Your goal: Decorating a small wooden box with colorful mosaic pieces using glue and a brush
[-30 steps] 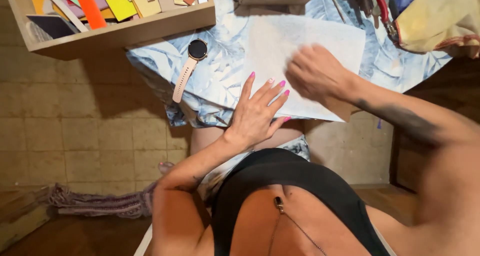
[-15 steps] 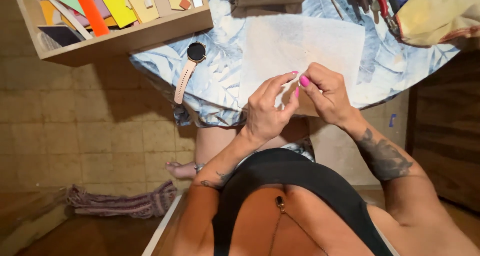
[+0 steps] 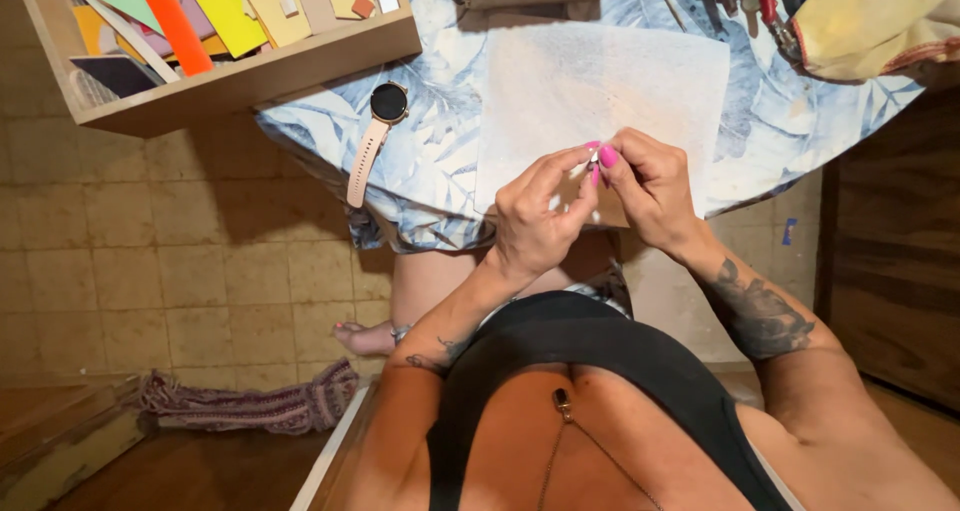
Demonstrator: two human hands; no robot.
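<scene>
My left hand (image 3: 535, 211) and my right hand (image 3: 650, 186) meet fingertip to fingertip over the near edge of a white sheet (image 3: 600, 81). Together they pinch a small white piece (image 3: 592, 163), too small to tell what it is. My right hand has pink nails and a tattooed forearm. The sheet lies flat on a table under a blue leaf-print cloth (image 3: 440, 161). Both hands are raised slightly off the sheet, above my lap.
A watch with a pale pink strap (image 3: 375, 136) lies left of the sheet. A wooden tray (image 3: 250, 76) with several coloured paper strips stands at the back left. Tools with red handles (image 3: 760, 1) and a yellow cloth (image 3: 870, 21) lie at the back right. Tiled floor below.
A second ago my left hand lay flat at the sheet's edge and my right fist rested on the sheet. Both have since lifted and come together, pinching the small white piece.
</scene>
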